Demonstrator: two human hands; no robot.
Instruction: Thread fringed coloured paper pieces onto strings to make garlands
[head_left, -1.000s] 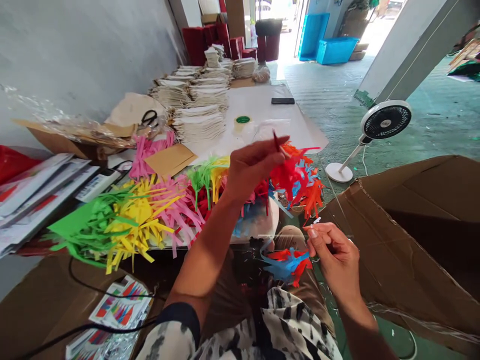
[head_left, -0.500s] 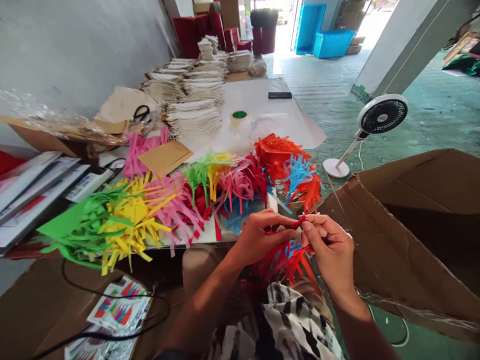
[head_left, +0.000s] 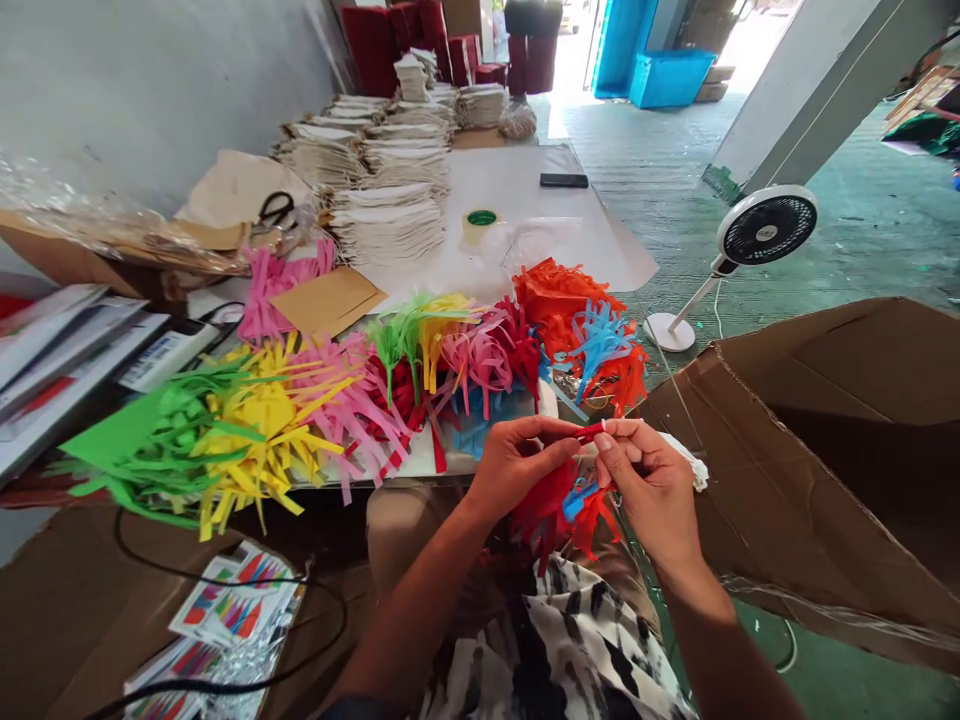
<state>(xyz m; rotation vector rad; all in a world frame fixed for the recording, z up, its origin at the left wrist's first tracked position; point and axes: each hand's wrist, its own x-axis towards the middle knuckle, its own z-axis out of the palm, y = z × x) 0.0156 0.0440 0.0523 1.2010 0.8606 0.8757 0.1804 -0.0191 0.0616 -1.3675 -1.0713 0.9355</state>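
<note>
Hidden first: the fingers of my right hand (head_left: 654, 492) cover most of a white scrap (head_left: 691, 470) behind them, and I cannot tell what it is. A thin string (head_left: 661, 362) runs up from that hand; its ends are too fine to trace. The printed sheets (head_left: 52, 340) are cut off by the left edge.

The red paper fringe (head_left: 555, 497) sits over my lap, just off the near edge of the tabletop (head_left: 525, 195). Its narrow rolled end (head_left: 592, 431) lies roughly level, running left to right between my fingertips. The cut strips hang down and toward me, with blue and orange strips mixed in, and their lower tips are lost against my patterned clothing.

The grip of my left hand (head_left: 516, 466) is pinched closed on the rolled end from the left. The right grip is pinched on the same end from the right, fingertips almost meeting.

On the tabletop just beyond the hands lies a pile of coloured fringes (head_left: 330, 400): green, yellow, pink, red, orange. Farther back are stacked cream sheets (head_left: 390, 220), a tape roll (head_left: 480, 222), scissors (head_left: 276, 208) and a phone (head_left: 564, 180). A cardboard box (head_left: 825, 440) stands open to my right, with a white fan (head_left: 766, 230) on the floor beyond it.
</note>
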